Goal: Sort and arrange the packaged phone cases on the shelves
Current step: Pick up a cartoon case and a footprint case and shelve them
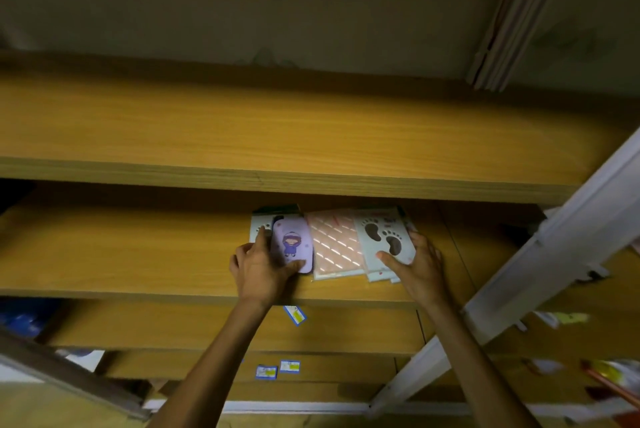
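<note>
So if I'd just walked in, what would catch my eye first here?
Probably the purple cartoon case, which the left hand grips on the middle wooden shelf. Right beside it lie a pink striped package and a footprint package, with the right hand resting on the footprint one.

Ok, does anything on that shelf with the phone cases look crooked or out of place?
Yes. The footprint package under the right hand sits tilted, fanned over the pink striped package instead of squared up. The purple cartoon case, held by the left hand, overlaps another footprint package.
</note>
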The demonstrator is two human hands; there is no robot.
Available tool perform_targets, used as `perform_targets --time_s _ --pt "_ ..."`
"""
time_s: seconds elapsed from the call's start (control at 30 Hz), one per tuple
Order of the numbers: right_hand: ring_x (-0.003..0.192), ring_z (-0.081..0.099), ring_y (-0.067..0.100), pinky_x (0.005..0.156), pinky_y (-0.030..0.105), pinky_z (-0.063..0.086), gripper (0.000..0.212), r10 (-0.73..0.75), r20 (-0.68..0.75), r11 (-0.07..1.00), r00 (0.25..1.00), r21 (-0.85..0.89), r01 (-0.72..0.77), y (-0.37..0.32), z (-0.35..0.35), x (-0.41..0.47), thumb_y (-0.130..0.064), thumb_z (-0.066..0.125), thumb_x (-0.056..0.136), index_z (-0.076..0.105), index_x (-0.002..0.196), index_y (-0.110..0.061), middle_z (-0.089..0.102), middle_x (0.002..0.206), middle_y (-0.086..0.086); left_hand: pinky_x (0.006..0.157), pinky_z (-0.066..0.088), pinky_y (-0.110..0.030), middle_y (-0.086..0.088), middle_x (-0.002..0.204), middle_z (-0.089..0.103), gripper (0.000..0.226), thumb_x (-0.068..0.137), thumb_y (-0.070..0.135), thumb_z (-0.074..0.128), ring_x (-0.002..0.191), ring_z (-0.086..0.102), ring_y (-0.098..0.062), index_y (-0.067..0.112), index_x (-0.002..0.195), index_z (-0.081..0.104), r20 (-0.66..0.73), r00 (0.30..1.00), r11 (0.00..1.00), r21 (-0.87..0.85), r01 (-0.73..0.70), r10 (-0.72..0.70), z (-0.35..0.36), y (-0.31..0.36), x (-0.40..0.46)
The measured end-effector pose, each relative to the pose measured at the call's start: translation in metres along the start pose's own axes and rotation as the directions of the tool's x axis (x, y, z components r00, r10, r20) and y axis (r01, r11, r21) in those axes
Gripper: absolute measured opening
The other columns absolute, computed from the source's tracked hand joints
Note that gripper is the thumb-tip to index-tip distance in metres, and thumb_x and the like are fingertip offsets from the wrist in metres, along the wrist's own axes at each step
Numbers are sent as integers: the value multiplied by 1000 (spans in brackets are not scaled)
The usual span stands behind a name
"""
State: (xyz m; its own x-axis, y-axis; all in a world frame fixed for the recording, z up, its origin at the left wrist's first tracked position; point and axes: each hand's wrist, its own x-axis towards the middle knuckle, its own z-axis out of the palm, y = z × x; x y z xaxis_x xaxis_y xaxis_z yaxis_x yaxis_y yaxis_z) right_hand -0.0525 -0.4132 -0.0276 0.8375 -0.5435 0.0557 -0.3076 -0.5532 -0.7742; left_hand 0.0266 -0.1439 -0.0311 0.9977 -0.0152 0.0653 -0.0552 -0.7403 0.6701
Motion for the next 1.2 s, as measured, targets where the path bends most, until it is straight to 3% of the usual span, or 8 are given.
perform_targets --time_s 0.2,0.33,0.47,0.73,0.83,0.93,1.03,1.2 --pt "122 39 22 93 41 45 76 -37 19 998 999 49 36 10 -1 8 -46 80 70 44 133 -24 52 130 1 99 33 -41 -11 123 59 82 63 39 86 124 36 -33 22 132 46 -5 999 990 -134 46 -47 -2 -1 0" --pt "122 42 24 95 42 45 74 -61 31 994 998 96 58 12 -1 14 -41 82 68 46 130 -23 55 128 1 110 29 -45 -7 128 62 89 58 28 90 126 47 -31 14 134 46 -27 998 977 -208 49 -56 -2 3 1" --pt "122 38 22 92 40 43 80 -57 20 994 998 97 55 13 -5 16 -41 84 65 45 132 -23 53 127 0 101 46 -40 -10 135 55 97 55 12 92 124 52 -26 13 139 43 -3 998 917 -394 51 -57 -5 4 -5" --pt "117 54 26 94 47 51 78 11 55 971 998 237 -24 12 -16 30 -23 85 69 44 135 -14 52 130 9 91 53 -43 -13 131 53 86 69 17 85 117 54 -30 10 142 41 -31 999 964 -264 -4 -5 -31 -8 -4" --pt "101 63 19 72 32 56 58 42 91 940 995 334 -71 11 -17 28 -16 75 81 46 131 -17 61 122 8 88 55 -49 -15 129 58 65 78 7 76 110 61 -30 9 137 48 102 992 895 -432 109 -71 -38 -10 -4" --pt "87 67 15 48 24 53 48 76 127 898 989 423 -123 7 -20 24 -13 66 88 43 129 -22 63 117 6 67 60 -38 -12 118 64 50 83 1 68 92 68 -23 15 129 53 190 978 798 -575 180 -83 -43 -14 -9" --pt "88 68 20 47 31 57 44 82 136 862 987 487 -139 3 -24 18 -12 64 89 42 124 -28 61 115 3 55 58 -28 -9 109 67 45 84 -1 65 84 70 -21 22 121 54 222 971 703 -676 221 -92 -50 -14 -16" --pt "79 72 12 45 28 54 43 39 113 843 993 530 -93 -4 -30 -2 -18 66 89 42 120 -36 64 113 -7 62 60 -41 -4 109 67 42 85 1 64 86 71 -26 30 113 53 216 974 604 -768 212 -66 -58 -11 -27"
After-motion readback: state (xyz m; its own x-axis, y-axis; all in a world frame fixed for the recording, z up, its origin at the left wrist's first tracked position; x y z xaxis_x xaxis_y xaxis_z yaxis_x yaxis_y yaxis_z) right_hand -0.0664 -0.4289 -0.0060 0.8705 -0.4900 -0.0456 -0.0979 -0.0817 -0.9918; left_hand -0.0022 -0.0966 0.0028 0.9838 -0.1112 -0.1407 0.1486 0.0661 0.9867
